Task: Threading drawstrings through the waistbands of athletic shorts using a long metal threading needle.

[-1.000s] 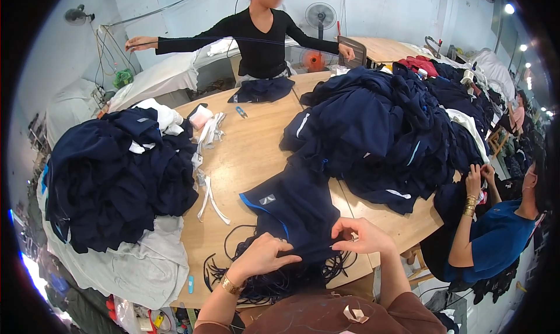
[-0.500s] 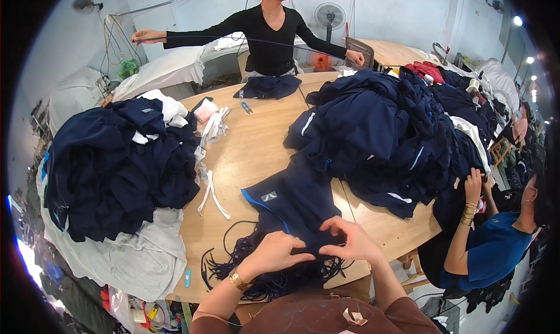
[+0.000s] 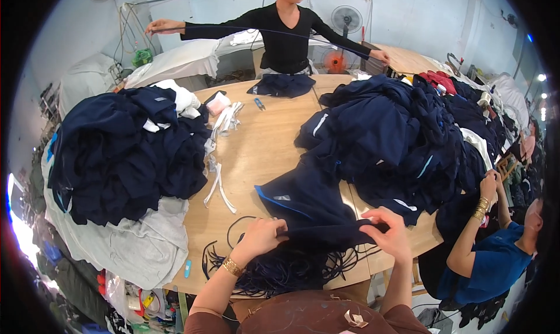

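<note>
My left hand [image 3: 261,238] and my right hand [image 3: 388,234] both pinch the waistband edge of a navy garment [image 3: 309,203] with a light blue stripe, stretched between them at the near edge of the round wooden table [image 3: 262,153]. The garment runs back toward a big heap of navy clothes [image 3: 396,136] on the right. Under my hands lies a tangle of dark cords [image 3: 291,267].
A second navy pile [image 3: 122,153] sits on the left over grey cloth [image 3: 134,246]. White strips [image 3: 219,182] lie mid-table. A person in black [image 3: 286,37] stands at the far side, arms spread with a cord. Another person in blue [image 3: 496,258] sits at right.
My hands have moved apart along the waistband, pulling it taut. The person at the far side keeps arms spread wide.
</note>
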`<act>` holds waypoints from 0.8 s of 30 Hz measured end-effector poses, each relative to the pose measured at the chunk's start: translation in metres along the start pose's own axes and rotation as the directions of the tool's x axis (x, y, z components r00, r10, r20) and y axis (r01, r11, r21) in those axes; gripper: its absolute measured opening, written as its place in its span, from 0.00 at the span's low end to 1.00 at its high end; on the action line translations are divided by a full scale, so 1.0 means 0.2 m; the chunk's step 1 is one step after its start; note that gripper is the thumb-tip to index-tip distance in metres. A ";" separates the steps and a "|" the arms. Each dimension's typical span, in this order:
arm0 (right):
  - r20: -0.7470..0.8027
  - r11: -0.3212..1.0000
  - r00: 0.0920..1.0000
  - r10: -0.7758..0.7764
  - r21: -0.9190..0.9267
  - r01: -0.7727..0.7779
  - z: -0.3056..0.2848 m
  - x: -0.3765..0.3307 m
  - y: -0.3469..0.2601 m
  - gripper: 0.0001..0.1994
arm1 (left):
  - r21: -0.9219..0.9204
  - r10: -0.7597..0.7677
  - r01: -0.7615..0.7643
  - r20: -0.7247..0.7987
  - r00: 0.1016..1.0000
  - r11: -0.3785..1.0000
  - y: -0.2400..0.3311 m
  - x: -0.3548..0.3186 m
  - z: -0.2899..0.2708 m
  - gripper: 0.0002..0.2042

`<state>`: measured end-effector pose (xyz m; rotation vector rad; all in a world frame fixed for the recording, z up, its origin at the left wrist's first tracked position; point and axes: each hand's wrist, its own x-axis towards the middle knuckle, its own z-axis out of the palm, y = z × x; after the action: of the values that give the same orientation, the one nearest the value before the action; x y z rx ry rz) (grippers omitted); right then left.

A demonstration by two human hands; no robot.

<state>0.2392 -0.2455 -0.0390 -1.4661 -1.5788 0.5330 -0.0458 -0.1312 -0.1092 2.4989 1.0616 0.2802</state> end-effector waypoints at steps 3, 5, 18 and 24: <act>-0.055 0.995 0.994 -0.089 -0.038 0.087 -0.03 0.03 -0.02 0.12 | -0.051 -0.160 0.154 -0.141 0.977 0.987 -0.06 -0.02 -0.01 0.15; -0.133 0.988 0.980 -0.148 -0.067 0.141 -0.04 0.04 -0.04 0.11 | -0.179 -0.217 0.170 -0.290 0.932 0.969 -0.03 0.00 -0.15 0.16; -0.324 0.960 0.915 -0.239 -0.218 0.174 0.15 0.06 0.08 0.06 | -0.446 -0.316 0.205 -0.189 0.930 0.871 -0.30 -0.01 0.08 0.08; -0.316 0.984 0.947 0.047 0.178 0.010 0.17 -0.02 0.13 0.05 | -0.939 -0.015 0.179 0.183 0.983 0.293 -0.33 -0.09 -0.14 0.20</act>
<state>0.2256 -0.2345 -0.0782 -1.3558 -1.2319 0.4104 -0.1097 -0.0954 -0.1128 1.2802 0.6294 0.5095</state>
